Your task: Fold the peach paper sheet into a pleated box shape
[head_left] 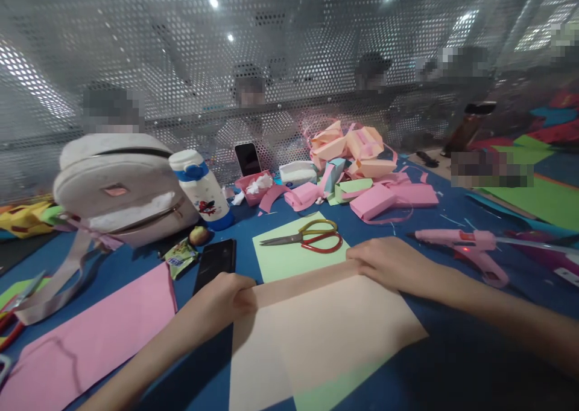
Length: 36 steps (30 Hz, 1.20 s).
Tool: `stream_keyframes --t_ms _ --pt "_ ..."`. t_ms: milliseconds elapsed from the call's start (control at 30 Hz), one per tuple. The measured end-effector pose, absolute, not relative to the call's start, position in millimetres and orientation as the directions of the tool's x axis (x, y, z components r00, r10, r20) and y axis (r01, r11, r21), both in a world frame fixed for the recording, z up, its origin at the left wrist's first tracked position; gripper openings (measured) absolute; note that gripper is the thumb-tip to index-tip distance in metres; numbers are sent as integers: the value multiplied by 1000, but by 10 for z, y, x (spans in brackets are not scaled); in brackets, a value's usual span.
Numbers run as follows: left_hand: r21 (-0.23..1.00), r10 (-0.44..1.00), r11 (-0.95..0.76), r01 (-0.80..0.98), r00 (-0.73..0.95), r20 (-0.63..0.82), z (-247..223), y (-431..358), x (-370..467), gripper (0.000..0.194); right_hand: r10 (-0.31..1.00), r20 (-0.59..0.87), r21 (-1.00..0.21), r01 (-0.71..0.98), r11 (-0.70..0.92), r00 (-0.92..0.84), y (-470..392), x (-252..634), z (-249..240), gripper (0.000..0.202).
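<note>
A peach paper sheet [335,326] lies in front of me with its far edge folded into a narrow strip. My left hand [230,296] is closed on the left end of that strip. The right end is pinched by my right hand [377,263]. Under and beyond it is light green paper [275,266], part of which also shows below the peach sheet's near edge. Scissors [312,238] with red and yellow handles rest on the green paper, blades pointing left.
Left stand a white backpack [122,187], a bottle [203,191], a black phone [217,260] and pink paper [99,332]. Folded paper pieces [362,163] are piled at the back before a perforated metal screen [289,55]. A pink glue gun [474,248] lies right.
</note>
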<state>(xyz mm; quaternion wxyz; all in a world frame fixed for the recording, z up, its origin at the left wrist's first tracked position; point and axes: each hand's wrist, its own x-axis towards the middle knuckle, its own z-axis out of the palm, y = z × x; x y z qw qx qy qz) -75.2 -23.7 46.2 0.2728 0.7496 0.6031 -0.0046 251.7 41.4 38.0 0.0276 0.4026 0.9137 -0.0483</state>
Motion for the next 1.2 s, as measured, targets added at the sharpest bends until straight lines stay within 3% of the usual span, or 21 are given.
stream_keyframes --t_ms 233,367,467,567,667,833,1033,1200 --pt "448 913 -139 883 289 -287 480 -271 -827 7 748 -29 -88 747 659 -663 531 2575 474 24" --pt "613 960 -58 788 212 -182 483 -210 -964 13 756 -129 -116 767 631 -641 518 2572 507 20" --pt "828 965 53 558 184 -185 512 -104 -1016 26 704 -187 -304 721 622 -686 489 2506 569 12" --pt "923 950 143 358 211 -230 528 10 -989 32 649 -147 -531 613 584 -746 487 2404 591 17" --pt "940 956 171 294 182 -230 516 75 -926 36 623 -134 -667 535 519 -771 522 2334 543 22" --pt "961 966 168 220 159 -205 496 32 -868 37 638 -193 -792 502 346 -746 595 2343 434 24" --pt "937 953 304 -172 59 -299 434 -127 -871 44 811 -146 -949 312 47 -567 594 2355 296 38" --pt "871 930 349 -346 244 -275 246 -288 -689 58 829 -177 -984 103 -144 -530 366 2218 207 40"
